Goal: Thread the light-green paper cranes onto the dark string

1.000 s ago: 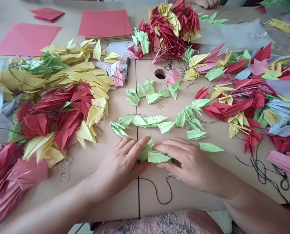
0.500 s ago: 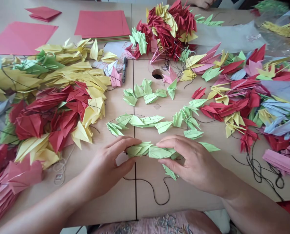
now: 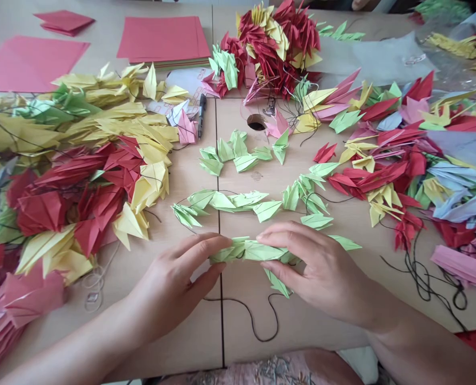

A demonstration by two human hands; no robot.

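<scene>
Both hands hold a short string of light green folded paper cranes (image 3: 250, 250) just above the wooden table (image 3: 326, 315). My left hand (image 3: 172, 286) pinches its left end between thumb and fingers. My right hand (image 3: 318, 272) grips the right part, with one green crane (image 3: 276, 282) hanging below its thumb. A black thread (image 3: 257, 321) loops on the table beneath the hands. A longer chain of green cranes (image 3: 238, 202) lies just beyond them.
Heaps of red and yellow cranes (image 3: 89, 176) fill the left side, mixed coloured cranes (image 3: 414, 155) the right, a red and yellow pile (image 3: 273, 45) the back. Red paper sheets (image 3: 163, 38) lie far left. A black pen (image 3: 200, 115) and a cable hole (image 3: 256, 122) sit mid-table.
The hands lifted the green cranes off the table and drew them out into a line; one crane now dangles under my right hand. The view shifted slightly.
</scene>
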